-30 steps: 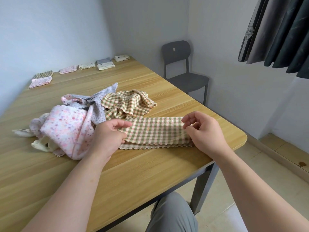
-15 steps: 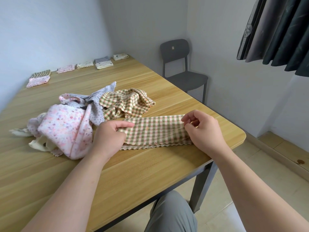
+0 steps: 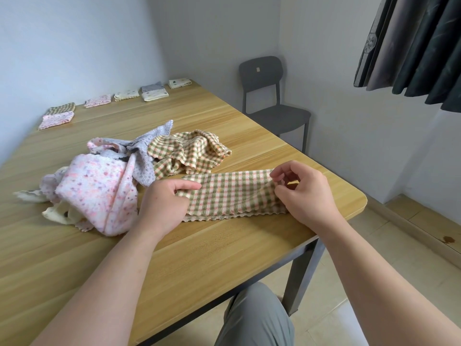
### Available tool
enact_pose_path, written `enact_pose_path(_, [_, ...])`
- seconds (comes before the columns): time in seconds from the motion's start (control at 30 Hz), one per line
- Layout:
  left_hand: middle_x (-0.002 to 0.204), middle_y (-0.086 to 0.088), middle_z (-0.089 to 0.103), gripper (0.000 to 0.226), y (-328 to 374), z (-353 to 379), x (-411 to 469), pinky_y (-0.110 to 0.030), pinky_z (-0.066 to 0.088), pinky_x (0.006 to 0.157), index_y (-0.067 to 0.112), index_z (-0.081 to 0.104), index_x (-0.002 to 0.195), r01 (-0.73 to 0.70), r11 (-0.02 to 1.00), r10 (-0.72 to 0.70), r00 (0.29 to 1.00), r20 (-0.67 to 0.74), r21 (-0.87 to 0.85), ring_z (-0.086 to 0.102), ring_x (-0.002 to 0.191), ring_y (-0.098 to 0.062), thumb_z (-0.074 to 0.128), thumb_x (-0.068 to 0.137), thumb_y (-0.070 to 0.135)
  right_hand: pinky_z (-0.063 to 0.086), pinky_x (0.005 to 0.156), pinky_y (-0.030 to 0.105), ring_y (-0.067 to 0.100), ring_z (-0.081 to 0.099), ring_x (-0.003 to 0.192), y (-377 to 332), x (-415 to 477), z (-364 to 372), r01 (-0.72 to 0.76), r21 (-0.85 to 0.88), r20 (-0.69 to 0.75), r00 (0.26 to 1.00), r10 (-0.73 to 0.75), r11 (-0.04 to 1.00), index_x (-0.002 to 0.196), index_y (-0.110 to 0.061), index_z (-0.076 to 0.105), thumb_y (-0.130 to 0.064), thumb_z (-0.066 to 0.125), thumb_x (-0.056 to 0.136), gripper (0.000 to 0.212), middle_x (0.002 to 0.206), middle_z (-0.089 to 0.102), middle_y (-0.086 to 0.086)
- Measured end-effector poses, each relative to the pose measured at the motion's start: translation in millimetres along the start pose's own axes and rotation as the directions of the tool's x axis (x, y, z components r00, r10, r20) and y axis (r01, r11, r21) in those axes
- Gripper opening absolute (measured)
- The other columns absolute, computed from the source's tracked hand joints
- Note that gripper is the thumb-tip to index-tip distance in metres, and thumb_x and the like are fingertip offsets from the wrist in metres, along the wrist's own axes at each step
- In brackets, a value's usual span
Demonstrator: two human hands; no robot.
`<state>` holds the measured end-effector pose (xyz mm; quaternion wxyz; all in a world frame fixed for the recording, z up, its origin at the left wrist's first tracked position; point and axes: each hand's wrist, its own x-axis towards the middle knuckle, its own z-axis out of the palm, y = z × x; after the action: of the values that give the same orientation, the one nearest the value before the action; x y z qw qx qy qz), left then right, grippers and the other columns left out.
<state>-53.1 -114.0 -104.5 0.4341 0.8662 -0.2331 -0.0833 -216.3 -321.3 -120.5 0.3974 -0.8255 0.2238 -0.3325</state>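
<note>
While facing down over a wooden table [image 3: 224, 258] in a grey-walled room, saw a dark chair [image 3: 272, 101] beyond the far corner, a dark curtain [image 3: 411, 46] at upper right, folded cloths [image 3: 152, 94] in a row along the far edge and a crumpled pile [image 3: 99, 191] at left. Found the checked cloth [image 3: 237, 193], folded into a strip, near the right front corner, just beside the pile. Gripped its left end with the left hand [image 3: 162, 203], thumb on top; pinched its right end with the right hand [image 3: 306, 193]. Kept both holds and the strip's place as a second before.
</note>
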Motion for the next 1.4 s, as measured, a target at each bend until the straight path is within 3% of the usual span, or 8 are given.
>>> enact_pose_path(0.13, [0.084, 0.009, 0.074, 0.056, 0.5, -0.8, -0.6, -0.027, 0.032, 0.043, 0.036, 0.078, 0.099, -0.007, 1.000, 0.007, 1.000, -0.011, 0.007, 0.036, 0.041, -0.013, 0.053, 0.081, -0.010, 0.054, 0.074, 0.013, -0.003, 0.061, 0.092, 0.7, 0.6, -1.2, -0.008, 0.034, 0.001, 1.000, 0.008, 0.999, 0.093, -0.031, 0.068, 0.000, 0.065, 0.081, 0.033, 0.091, 0.067, -0.017])
enact_pose_path(0.33, [0.085, 0.024, 0.063, 0.056, 1.1, -0.4, -2.0, -0.027, 0.034, 0.043, 0.036, 0.077, 0.100, -0.023, 0.999, 0.024, 1.000, -0.006, 0.048, 0.038, 0.041, -0.012, 0.051, 0.083, -0.011, 0.050, 0.071, 0.012, -0.002, 0.061, 0.092, 1.3, 0.7, -0.5, -0.005, 0.018, 0.028, 1.000, 0.004, 1.000, 0.092, -0.033, 0.068, -0.001, 0.065, 0.080, 0.035, 0.092, 0.067, -0.018])
enact_pose_path(0.6, [0.087, 0.018, 0.070, 0.052, 1.5, -1.2, -1.8, -0.024, 0.032, 0.040, 0.034, 0.078, 0.103, -0.033, 0.999, 0.035, 0.999, -0.028, 0.043, 0.035, 0.039, -0.012, 0.052, 0.085, -0.007, 0.053, 0.079, 0.022, -0.002, 0.058, 0.102, 1.5, 1.4, 0.2, -0.001, 0.009, 0.042, 0.999, 0.001, 1.000, 0.089, -0.039, 0.065, -0.001, 0.064, 0.076, 0.040, 0.102, 0.062, -0.021])
enact_pose_path(1.0, [0.074, 0.031, 0.063, 0.048, 0.1, -0.2, 0.1, -0.028, 0.036, 0.045, 0.035, 0.079, 0.100, -0.028, 1.000, 0.028, 0.999, -0.036, 0.011, 0.037, 0.041, -0.014, 0.055, 0.085, -0.003, 0.050, 0.093, 0.017, 0.004, 0.053, 0.125, 1.2, 4.2, -3.4, -0.069, 0.180, 0.101, 0.994, 0.052, 0.981, 0.118, -0.029, 0.063, 0.009, 0.068, 0.074, 0.059, 0.148, 0.041, -0.011])
enact_pose_path(1.13, [0.072, 0.037, 0.062, 0.047, 2.4, -0.8, -0.7, -0.026, 0.035, 0.044, 0.034, 0.079, 0.101, -0.023, 1.000, 0.023, 0.998, -0.061, 0.005, 0.034, 0.038, -0.011, 0.055, 0.086, -0.003, 0.051, 0.103, 0.029, 0.007, 0.051, 0.133, 1.2, 3.9, -3.1, -0.070, 0.181, 0.107, 0.993, 0.051, 0.981, 0.120, -0.032, 0.060, 0.011, 0.067, 0.074, 0.063, 0.155, 0.035, -0.009])
enact_pose_path(1.23, [0.086, 0.036, 0.060, 0.047, 3.6, -0.8, -1.2, -0.023, 0.034, 0.039, 0.034, 0.078, 0.102, -0.029, 1.000, 0.030, 0.997, -0.065, 0.009, 0.033, 0.036, -0.009, 0.055, 0.087, -0.003, 0.053, 0.103, 0.038, 0.008, 0.046, 0.138, 2.0, 3.9, -2.2, -0.061, 0.181, 0.109, 0.993, 0.042, 0.982, 0.120, -0.035, 0.059, 0.011, 0.066, 0.073, 0.066, 0.157, 0.032, -0.010])
enact_pose_path(1.4, [0.088, 0.029, 0.065, 0.047, 1.6, -1.2, -0.6, -0.025, 0.034, 0.042, 0.034, 0.078, 0.105, -0.040, 0.997, 0.042, 0.999, -0.030, 0.061, 0.033, 0.036, -0.010, 0.054, 0.086, -0.003, 0.049, 0.104, 0.054, 0.013, 0.030, 0.150, 6.5, 4.5, -0.2, -0.042, 0.130, 0.123, 0.992, 0.026, 0.991, 0.116, -0.048, 0.056, 0.005, 0.064, 0.070, 0.071, 0.159, 0.027, -0.013])
